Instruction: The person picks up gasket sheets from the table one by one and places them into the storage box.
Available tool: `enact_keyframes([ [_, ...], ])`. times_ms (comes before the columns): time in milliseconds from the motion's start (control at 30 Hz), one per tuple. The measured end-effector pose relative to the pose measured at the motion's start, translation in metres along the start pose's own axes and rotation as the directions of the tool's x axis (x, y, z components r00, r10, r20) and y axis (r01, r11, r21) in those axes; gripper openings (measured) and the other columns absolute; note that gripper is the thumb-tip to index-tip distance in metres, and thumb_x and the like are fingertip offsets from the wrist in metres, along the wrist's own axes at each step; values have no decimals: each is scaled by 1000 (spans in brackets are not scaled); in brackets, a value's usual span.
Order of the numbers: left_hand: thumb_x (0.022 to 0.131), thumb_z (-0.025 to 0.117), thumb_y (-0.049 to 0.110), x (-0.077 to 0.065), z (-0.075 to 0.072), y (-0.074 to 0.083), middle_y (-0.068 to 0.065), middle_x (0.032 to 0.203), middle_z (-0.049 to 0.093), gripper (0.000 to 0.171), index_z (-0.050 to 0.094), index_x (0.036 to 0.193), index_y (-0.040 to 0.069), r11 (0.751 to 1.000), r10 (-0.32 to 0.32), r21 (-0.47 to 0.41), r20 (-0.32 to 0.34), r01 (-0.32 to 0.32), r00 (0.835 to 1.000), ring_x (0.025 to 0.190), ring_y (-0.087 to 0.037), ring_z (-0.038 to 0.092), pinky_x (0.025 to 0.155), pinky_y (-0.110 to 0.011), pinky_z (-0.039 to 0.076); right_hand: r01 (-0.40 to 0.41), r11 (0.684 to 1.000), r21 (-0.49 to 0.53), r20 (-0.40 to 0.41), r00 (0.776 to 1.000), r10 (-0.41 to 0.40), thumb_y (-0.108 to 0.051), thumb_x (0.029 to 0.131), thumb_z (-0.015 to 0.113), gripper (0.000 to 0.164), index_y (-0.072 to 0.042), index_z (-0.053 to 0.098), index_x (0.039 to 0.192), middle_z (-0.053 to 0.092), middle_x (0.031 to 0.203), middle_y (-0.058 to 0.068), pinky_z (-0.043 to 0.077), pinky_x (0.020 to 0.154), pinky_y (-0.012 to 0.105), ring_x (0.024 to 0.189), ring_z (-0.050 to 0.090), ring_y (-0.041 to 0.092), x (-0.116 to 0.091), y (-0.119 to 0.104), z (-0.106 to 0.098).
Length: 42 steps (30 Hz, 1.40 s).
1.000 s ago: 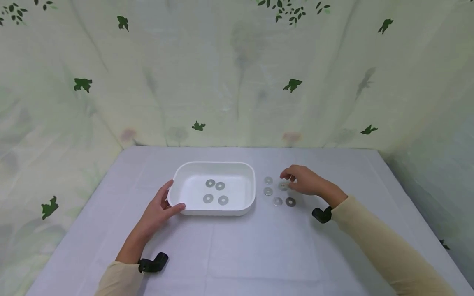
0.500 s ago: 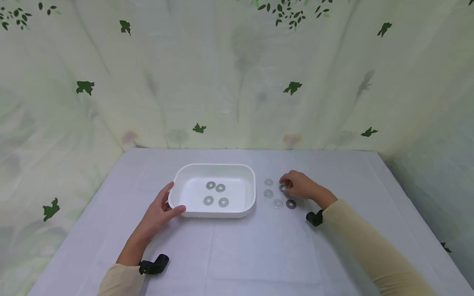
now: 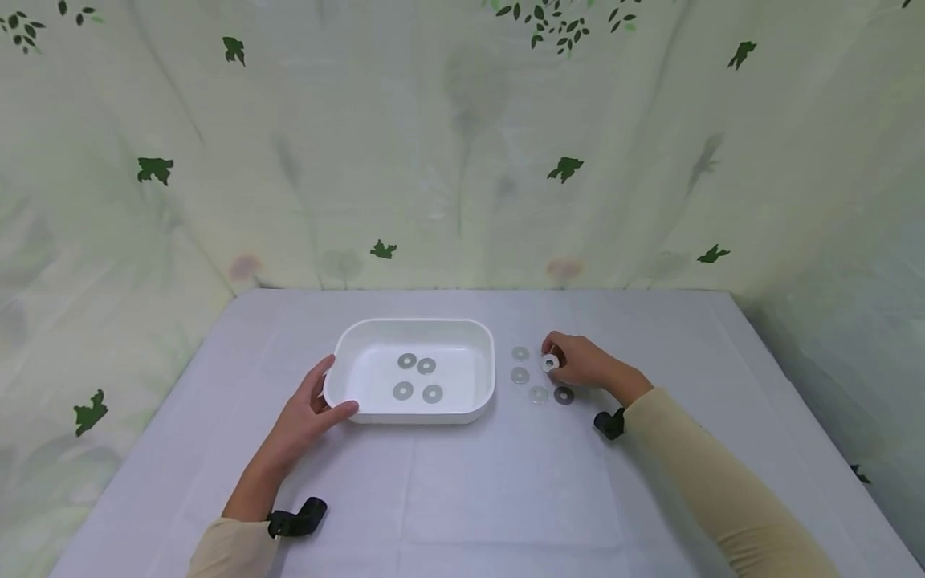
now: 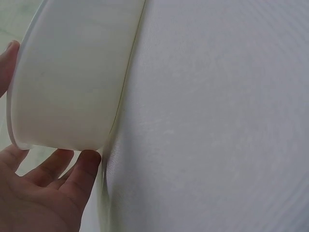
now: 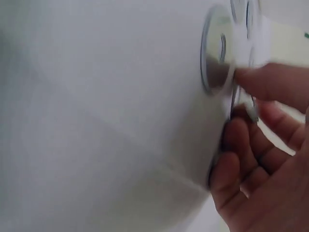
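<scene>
A white rectangular tray (image 3: pixel 419 417) with rounded corners has several flat metal washers (image 3: pixel 398 392) lying in it. My left hand (image 3: pixel 307 409) grips its left end, thumb at the near rim and fingers against the side wall (image 4: pixel 72 96). To the right of the tray, my right hand (image 3: pixel 581 363) pinches a washer (image 3: pixel 545 364) between thumb and fingers, tipped up to face the camera. Below that hand, a darker washer (image 3: pixel 559 398) lies flat; in the right wrist view a large washer (image 5: pixel 211 53) shows close by the thumb (image 5: pixel 265 82).
Between the tray and my right hand lie several loose washers (image 3: pixel 515 377) on the white tablecloth (image 3: pixel 506 498). A leaf-patterned curtain (image 3: pixel 405 160) hangs behind the table's far edge. A black wrist camera (image 3: pixel 609 424) sits on each arm.
My right hand came down over the far right washer, closed thumb and fingers on it and tipped it up from flat. The left hand keeps its hold on the tray.
</scene>
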<state>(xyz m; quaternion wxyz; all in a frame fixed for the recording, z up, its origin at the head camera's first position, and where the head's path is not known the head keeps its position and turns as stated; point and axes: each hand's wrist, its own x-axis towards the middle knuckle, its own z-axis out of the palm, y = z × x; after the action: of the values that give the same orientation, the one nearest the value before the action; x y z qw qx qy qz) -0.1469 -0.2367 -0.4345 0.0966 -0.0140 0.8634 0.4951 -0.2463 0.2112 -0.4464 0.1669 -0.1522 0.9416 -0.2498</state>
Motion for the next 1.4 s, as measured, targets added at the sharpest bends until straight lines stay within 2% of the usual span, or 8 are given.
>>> enact_keyframes([
  [233,91,72,31,-2,0,-2,-21,163,24,97,6,161,19,1000,5,-4,-1,-5,1000,136,-41,48,82,-7,42,77,996,52,-20,997,-76,-5,86,66,32,-8,63,117,62,96,5,44,78,31,86,53,17,-5,8,2],
  [567,91,71,32,1,0,0,-21,164,24,96,6,161,19,1000,8,5,-6,-8,1000,136,-41,48,82,-6,41,40,992,116,-39,999,-36,-15,87,69,33,-10,63,120,64,103,7,45,83,33,92,55,19,-6,9,-7],
  [733,91,71,32,3,-2,1,-20,164,24,97,6,161,19,999,32,-13,3,-32,999,136,-40,48,82,-6,42,41,986,161,-86,996,-27,-15,87,70,34,-10,65,120,64,105,8,45,85,34,95,55,21,-4,14,-13],
  [867,91,72,32,2,-3,2,-21,163,25,98,6,161,19,999,28,-15,12,-28,1000,135,-40,49,82,-7,42,42,982,184,-125,992,-19,-15,88,70,33,-10,65,121,63,108,9,45,85,35,97,54,22,-2,17,-16],
  [1033,91,72,30,1,-4,1,-21,164,22,97,5,161,19,1000,6,-16,21,-6,1000,141,-42,43,83,-6,41,72,971,227,-153,987,-38,-14,88,70,34,-9,63,122,63,108,10,45,84,35,96,55,22,-2,18,-18],
  [1200,91,71,29,1,-3,0,-21,164,23,97,6,161,19,999,12,-33,21,-11,1000,139,-42,44,83,-7,41,112,965,236,-182,981,-70,-15,88,71,35,-7,64,122,63,104,10,45,82,34,94,55,22,-4,16,-20],
  [1400,91,71,29,0,-2,-1,-21,164,23,97,5,161,20,999,12,-45,27,-10,1000,139,-42,44,84,-8,41,116,968,224,-196,978,-72,-15,89,70,37,-3,62,124,65,108,13,45,81,34,96,58,24,-4,10,-20],
])
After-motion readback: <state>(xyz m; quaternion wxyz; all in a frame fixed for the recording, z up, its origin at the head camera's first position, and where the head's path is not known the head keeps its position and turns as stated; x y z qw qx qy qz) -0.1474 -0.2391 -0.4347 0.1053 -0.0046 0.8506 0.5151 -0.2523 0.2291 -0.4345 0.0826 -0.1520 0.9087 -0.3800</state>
